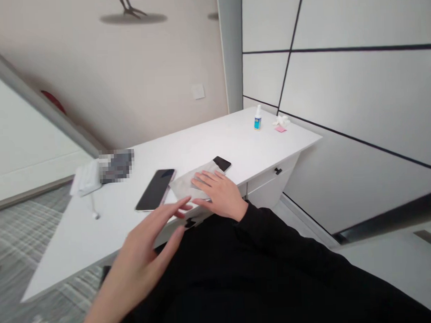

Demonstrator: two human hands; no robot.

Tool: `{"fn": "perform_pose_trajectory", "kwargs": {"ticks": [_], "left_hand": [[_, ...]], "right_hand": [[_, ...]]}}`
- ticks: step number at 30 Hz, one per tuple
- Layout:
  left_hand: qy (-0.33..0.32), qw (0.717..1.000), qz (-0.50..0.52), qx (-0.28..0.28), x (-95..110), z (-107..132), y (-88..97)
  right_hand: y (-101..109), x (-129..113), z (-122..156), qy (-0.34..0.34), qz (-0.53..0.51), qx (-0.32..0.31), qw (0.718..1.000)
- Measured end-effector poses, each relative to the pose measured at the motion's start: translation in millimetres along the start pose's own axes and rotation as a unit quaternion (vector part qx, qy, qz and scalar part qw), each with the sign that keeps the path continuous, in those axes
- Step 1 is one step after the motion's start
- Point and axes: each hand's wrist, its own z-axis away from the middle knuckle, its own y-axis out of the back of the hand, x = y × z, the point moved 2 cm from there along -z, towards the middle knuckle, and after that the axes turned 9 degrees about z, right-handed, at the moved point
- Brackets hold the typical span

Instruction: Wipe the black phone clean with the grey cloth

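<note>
My right hand [221,193] lies with fingers spread flat on a thin white tissue [183,186]. The tissue covers most of a dark phone [222,163], whose far right end sticks out from under it. Nearer the camera, my left hand [144,252] is raised over the desk's front edge, fingers apart and holding nothing. Just beyond its fingertips a second, larger phone [156,189] rests on the desk, its dark screen up. The part of the tissue beneath my right palm is hidden.
On the white desk [200,138] stand a small spray bottle [257,121], with a crumpled tissue [282,121] and a pink slip [280,129] beside it. A white folded pack [87,178], a blurred-out item [118,165] and a white cable end [95,215] lie left. White panels rise at right.
</note>
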Motion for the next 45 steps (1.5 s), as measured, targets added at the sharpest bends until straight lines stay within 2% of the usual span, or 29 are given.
{"fn": "perform_pose_trajectory", "kwargs": {"ticks": [4, 7, 10, 13, 18, 21, 23, 28, 31, 34, 36, 38, 40, 43, 45], "left_hand": [[0.052, 0.993, -0.093, 0.06, -48.0, -13.2, -20.0], [0.051, 0.98, -0.178, 0.078, -63.1, -15.2, -40.7], [0.038, 0.97, -0.222, 0.094, -58.4, -9.2, -50.6], [0.033, 0.964, -0.244, 0.103, -52.9, -0.3, -51.1], [0.031, 0.958, -0.271, 0.089, -53.6, 8.5, -51.8], [0.033, 0.957, -0.275, 0.086, -49.1, 4.2, -58.1], [0.03, 0.959, -0.267, 0.089, -44.5, -3.9, -64.3], [0.063, 0.961, -0.238, 0.123, -43.2, -28.7, -73.2], [0.066, 0.962, -0.232, 0.126, -47.1, -33.6, -73.4], [0.057, 0.963, -0.228, 0.132, -48.0, -31.4, -73.2], [0.061, 0.962, -0.224, 0.141, -46.7, -29.5, -73.8], [0.068, 0.962, -0.221, 0.148, -44.9, -28.7, -74.9], [0.071, 0.962, -0.221, 0.148, -43.8, -28.7, -76.1], [0.065, 0.962, -0.225, 0.14, -43.8, -28.5, -77.0], [0.059, 0.962, -0.224, 0.141, -43.9, -27.8, -76.8]], "right_hand": [[-1.9, 0.7, -0.5, 0.004, -0.031, 0.003, 1.0], [-2.2, 0.4, 0.6, 0.004, -0.045, 0.006, 0.999], [-0.1, -0.8, 4.2, 0.003, -0.057, 0.009, 0.998], [2.2, 3.8, 7.3, 0.006, -0.065, 0.009, 0.998], [1.4, 36.4, 3.8, -0.054, -0.002, 0.001, 0.999], [-2.2, 53.5, 1.2, -0.084, 0.051, -0.018, 0.995], [-4.6, 56.4, 1.3, -0.084, 0.066, -0.027, 0.994], [-1.3, 36.8, 7.7, -0.063, 0.042, -0.045, 0.996], [6.2, 19.0, 12.4, 0.009, -0.014, -0.065, 0.998], [11.3, 19.2, 12.0, 0.073, -0.05, -0.087, 0.992], [11.0, 31.0, 7.7, 0.046, -0.029, -0.093, 0.994], [9.0, 41.2, 2.6, -0.016, 0.014, -0.087, 0.996], [7.2, 39.4, -1.1, -0.043, 0.036, -0.078, 0.995], [6.4, 20.7, -3.6, 0.048, -0.009, -0.087, 0.995], [7.4, 16.6, -5.5, 0.101, -0.036, -0.104, 0.989]]}}
